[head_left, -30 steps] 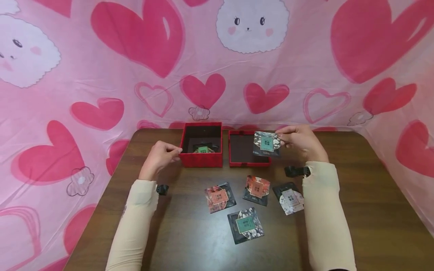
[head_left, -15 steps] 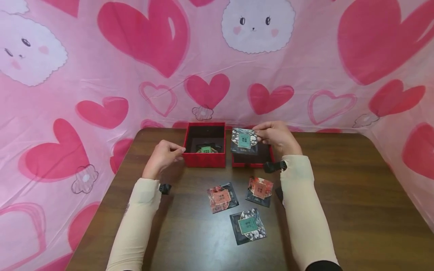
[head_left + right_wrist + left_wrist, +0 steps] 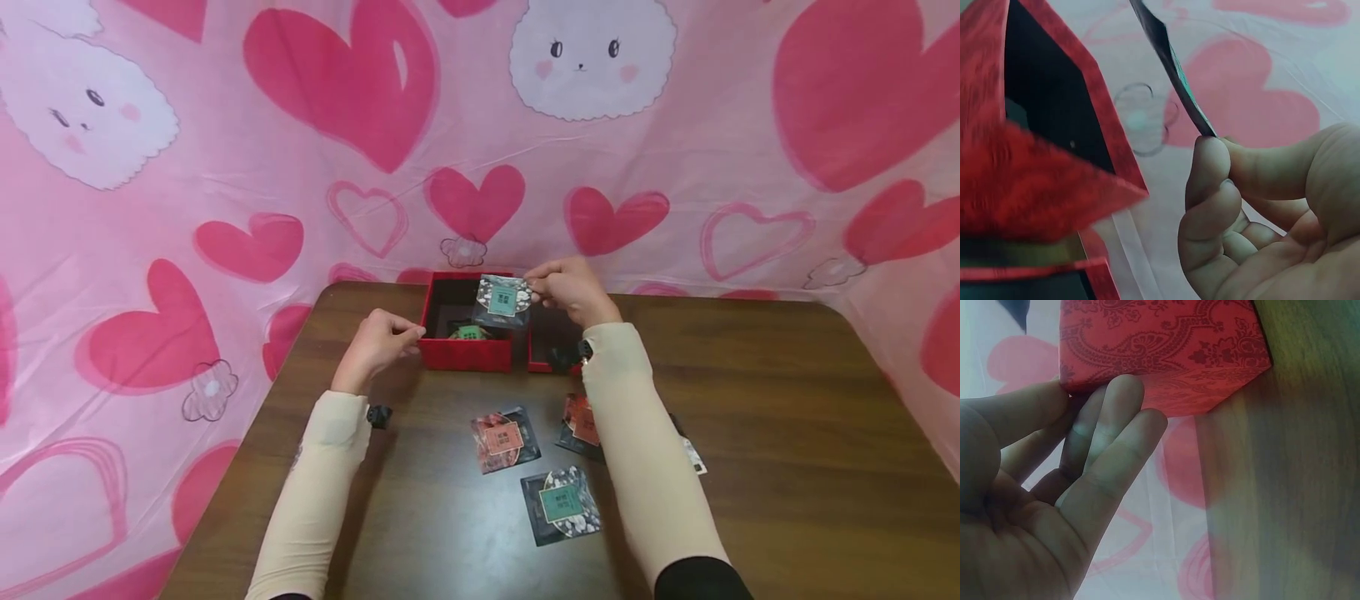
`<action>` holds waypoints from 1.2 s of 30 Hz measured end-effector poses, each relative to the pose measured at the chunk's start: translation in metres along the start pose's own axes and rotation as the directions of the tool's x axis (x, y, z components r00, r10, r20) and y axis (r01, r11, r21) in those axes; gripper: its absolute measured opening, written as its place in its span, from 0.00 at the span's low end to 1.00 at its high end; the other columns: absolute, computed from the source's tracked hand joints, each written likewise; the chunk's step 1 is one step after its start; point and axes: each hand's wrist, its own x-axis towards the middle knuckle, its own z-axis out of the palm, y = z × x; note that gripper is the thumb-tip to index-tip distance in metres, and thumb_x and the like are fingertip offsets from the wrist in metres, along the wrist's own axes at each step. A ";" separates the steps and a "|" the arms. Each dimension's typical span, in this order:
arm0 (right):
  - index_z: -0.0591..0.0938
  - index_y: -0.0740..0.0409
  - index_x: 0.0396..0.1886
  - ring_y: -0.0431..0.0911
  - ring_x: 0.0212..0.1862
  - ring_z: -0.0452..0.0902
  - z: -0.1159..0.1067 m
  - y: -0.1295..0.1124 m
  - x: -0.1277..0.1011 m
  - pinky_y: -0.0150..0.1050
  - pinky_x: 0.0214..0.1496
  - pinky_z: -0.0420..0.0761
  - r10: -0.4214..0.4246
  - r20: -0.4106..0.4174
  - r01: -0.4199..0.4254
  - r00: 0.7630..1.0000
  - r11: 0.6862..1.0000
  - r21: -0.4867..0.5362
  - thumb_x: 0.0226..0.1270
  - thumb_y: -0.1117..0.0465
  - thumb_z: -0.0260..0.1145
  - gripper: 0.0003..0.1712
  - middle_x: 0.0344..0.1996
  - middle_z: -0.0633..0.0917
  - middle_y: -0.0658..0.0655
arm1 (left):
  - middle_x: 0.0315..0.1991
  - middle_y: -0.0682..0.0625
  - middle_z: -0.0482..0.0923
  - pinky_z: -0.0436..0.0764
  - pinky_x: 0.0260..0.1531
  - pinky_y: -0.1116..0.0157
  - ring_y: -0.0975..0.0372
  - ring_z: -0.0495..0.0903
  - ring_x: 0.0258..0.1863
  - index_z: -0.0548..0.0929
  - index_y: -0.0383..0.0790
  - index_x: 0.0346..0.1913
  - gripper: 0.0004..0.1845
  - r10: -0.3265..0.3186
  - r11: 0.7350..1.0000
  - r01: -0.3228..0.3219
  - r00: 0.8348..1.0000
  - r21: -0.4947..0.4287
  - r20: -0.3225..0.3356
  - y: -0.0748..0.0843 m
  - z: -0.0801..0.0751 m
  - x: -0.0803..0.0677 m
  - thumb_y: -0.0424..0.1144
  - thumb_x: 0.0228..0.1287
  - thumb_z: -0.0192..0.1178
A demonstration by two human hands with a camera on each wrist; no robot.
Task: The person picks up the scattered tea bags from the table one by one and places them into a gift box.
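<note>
Left hand: grip loose, straight fingers touching the red box at its left wall.
Sachet: over the box; light, thin, bendy, probably slick; best held by an edge.
Right hand: grip closed, thumb and forefinger pinching the sachet's right edge.

A brown wooden table stands before a pink cloth wall with red hearts and white bunnies. Three small square packets lie on it.
</note>
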 end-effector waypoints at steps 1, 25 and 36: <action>0.84 0.71 0.52 0.43 0.25 0.80 0.004 -0.001 0.002 0.32 0.29 0.79 0.001 0.004 -0.001 1.000 1.000 0.003 0.70 0.68 0.64 0.15 0.37 0.83 0.58 | 0.40 0.40 0.87 0.84 0.45 0.52 0.45 0.87 0.40 0.88 0.31 0.51 0.15 0.002 1.000 -0.002 1.000 0.003 0.000 0.000 0.001 0.000 0.40 0.70 0.65; 0.87 0.70 0.46 0.61 0.40 0.85 0.046 -0.001 0.016 0.44 0.39 0.85 -0.006 -0.050 -0.002 0.999 0.988 -0.156 0.70 0.68 0.63 0.11 0.39 0.84 0.64 | 0.40 0.39 0.87 0.85 0.42 0.55 0.45 0.88 0.39 0.88 0.31 0.49 0.14 0.005 1.000 -0.005 1.000 0.017 -0.005 0.001 0.002 0.002 0.39 0.70 0.65; 0.89 0.69 0.37 0.41 0.17 0.78 0.070 -0.004 0.022 0.32 0.21 0.77 -0.063 -0.077 0.025 0.995 0.908 -0.419 0.66 0.69 0.61 0.11 0.23 0.86 0.59 | 0.38 0.40 0.87 0.85 0.41 0.56 0.46 0.88 0.38 0.89 0.31 0.49 0.14 0.007 1.000 -0.006 1.000 0.017 -0.013 0.000 0.001 0.001 0.39 0.70 0.65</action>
